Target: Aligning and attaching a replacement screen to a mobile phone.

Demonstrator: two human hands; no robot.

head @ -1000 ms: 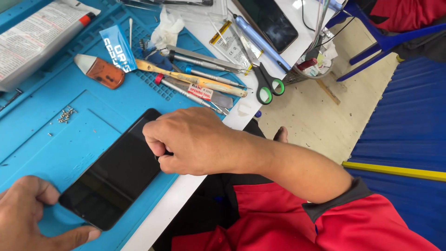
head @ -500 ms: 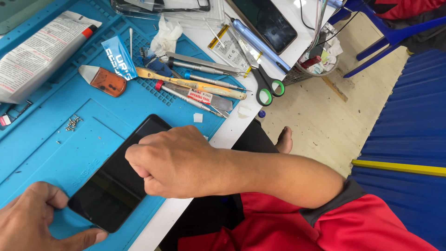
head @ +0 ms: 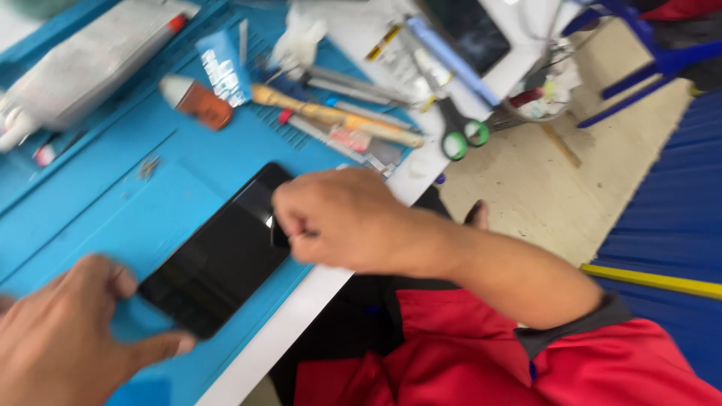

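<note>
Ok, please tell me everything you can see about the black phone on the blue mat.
The black phone is a flat, glossy slab that looks like glass, its dark screen facing up. It lies diagonally on the blue work mat, near the mat's front edge. The left hand presses fingertips at its lower corner. The right hand, closed like a fist, rests at its upper right edge; whether it pinches anything cannot be told. The picture is blurred, so fine details are unclear.

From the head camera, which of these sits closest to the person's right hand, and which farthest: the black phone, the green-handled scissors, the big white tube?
Measured from the right hand:
1. Black phone: touching it, on the blue mat just left of the hand.
2. Green-handled scissors: up and to the right, near the table edge.
3. Big white tube: far top-left corner of the mat.
</note>
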